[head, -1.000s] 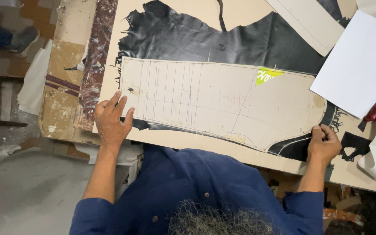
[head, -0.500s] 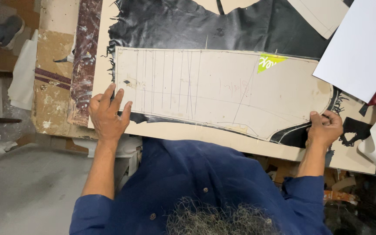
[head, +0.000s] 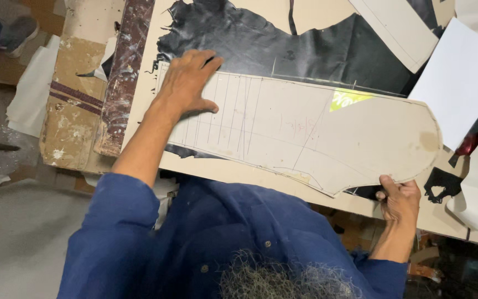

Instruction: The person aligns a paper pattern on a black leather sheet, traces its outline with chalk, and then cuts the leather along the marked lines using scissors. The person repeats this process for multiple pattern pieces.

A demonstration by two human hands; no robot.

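Observation:
A long beige cardboard pattern point(head: 305, 133) with pencil lines and a yellow-green sticker lies over a sheet of black leather point(head: 283, 47) on a beige board point(head: 233, 171). My left hand point(head: 188, 83) rests flat, fingers spread, on the pattern's left end, with the fingertips reaching onto the leather. At the board's near edge my right hand point(head: 398, 200) is curled into a fist just below the pattern's lower right edge, thumb up beside a dark leather strip. Whatever is inside that fist is hidden.
A white paper sheet point(head: 457, 77) lies at the upper right and another cardboard strip point(head: 399, 27) crosses the leather at the top. Black leather scraps point(head: 442, 182) sit right of my right hand. A worn, stained wooden bench edge point(head: 123, 83) and paper scraps point(head: 29, 99) are on the left.
My left hand has moved from the pattern's lower left corner up onto its upper left end. My right hand has stayed at the lower right edge. The view has drawn closer.

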